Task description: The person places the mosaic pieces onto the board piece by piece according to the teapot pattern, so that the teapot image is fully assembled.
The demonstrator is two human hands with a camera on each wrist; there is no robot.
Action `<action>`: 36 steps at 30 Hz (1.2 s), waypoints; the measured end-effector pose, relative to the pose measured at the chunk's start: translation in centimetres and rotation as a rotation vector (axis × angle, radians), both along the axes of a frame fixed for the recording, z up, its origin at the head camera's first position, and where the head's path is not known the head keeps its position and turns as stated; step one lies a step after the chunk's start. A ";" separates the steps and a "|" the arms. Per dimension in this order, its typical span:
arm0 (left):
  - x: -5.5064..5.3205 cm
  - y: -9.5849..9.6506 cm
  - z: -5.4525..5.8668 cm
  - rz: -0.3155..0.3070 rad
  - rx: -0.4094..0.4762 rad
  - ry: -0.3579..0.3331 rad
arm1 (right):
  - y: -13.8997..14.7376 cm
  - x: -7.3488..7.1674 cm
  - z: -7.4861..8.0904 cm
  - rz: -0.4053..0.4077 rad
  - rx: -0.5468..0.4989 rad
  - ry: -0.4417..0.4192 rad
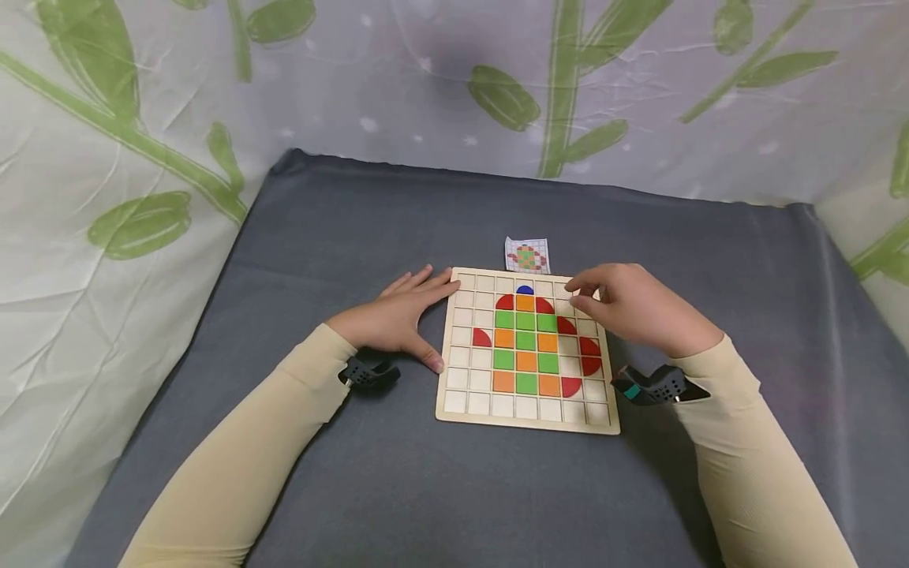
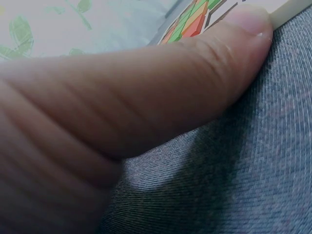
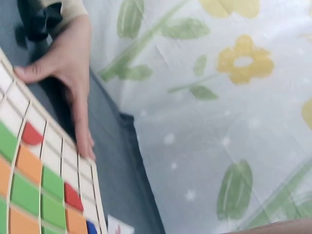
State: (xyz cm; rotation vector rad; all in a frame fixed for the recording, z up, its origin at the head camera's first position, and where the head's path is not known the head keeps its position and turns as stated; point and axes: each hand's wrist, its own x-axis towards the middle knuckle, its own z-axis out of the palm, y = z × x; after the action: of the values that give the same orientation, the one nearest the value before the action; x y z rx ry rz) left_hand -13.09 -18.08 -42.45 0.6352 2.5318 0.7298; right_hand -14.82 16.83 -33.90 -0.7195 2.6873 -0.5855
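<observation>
A square wooden grid board (image 1: 479, 404) lies on the cloth, with green and orange squares, red quarter-circle pieces and a blue rounded piece (image 1: 525, 290) set in its cells. My left hand (image 1: 398, 315) is spread at the board's left side, its index fingertip on the upper left corner and its thumb against the left edge. In the left wrist view, the thumb (image 2: 195, 83) reaches the board's rim. Over the board's upper right corner is my right hand (image 1: 635, 304), thumb and index finger bent and slightly apart, with no piece visible between them.
A small paper card (image 1: 527, 256) printted with a similar coloured pattern lies just beyond the board's far edge. Dark grey cloth (image 1: 398, 481) covers the table. A pale curtain (image 1: 398, 87) with green leaf prints hangs behind and at the sides.
</observation>
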 end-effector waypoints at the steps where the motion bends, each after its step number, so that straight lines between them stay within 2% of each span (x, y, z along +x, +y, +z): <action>1: 0.0 0.0 0.0 0.003 0.000 -0.004 | 0.3 -0.1 -0.1 -0.010 0.002 0.003; 8: 0.3 0.1 0.0 0.001 0.004 0.002 | 3.3 -0.3 -0.5 -0.068 -0.006 0.043; 18: -0.1 0.8 0.2 -0.013 0.019 -0.006 | 10.7 -1.7 -0.8 -0.161 0.095 0.016; 26: -0.2 0.9 0.3 -0.010 0.009 -0.010 | 14.9 -2.7 -1.8 -0.229 0.199 -0.100; 36: -0.2 1.0 0.3 -0.014 0.005 -0.003 | 16.4 -2.9 -3.2 -0.247 0.163 -0.196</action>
State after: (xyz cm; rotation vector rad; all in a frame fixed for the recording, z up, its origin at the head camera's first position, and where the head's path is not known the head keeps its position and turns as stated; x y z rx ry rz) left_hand -13.32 -17.08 -42.17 0.6519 2.5210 0.7323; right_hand -17.77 33.28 -37.10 -0.2733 2.6176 -0.4599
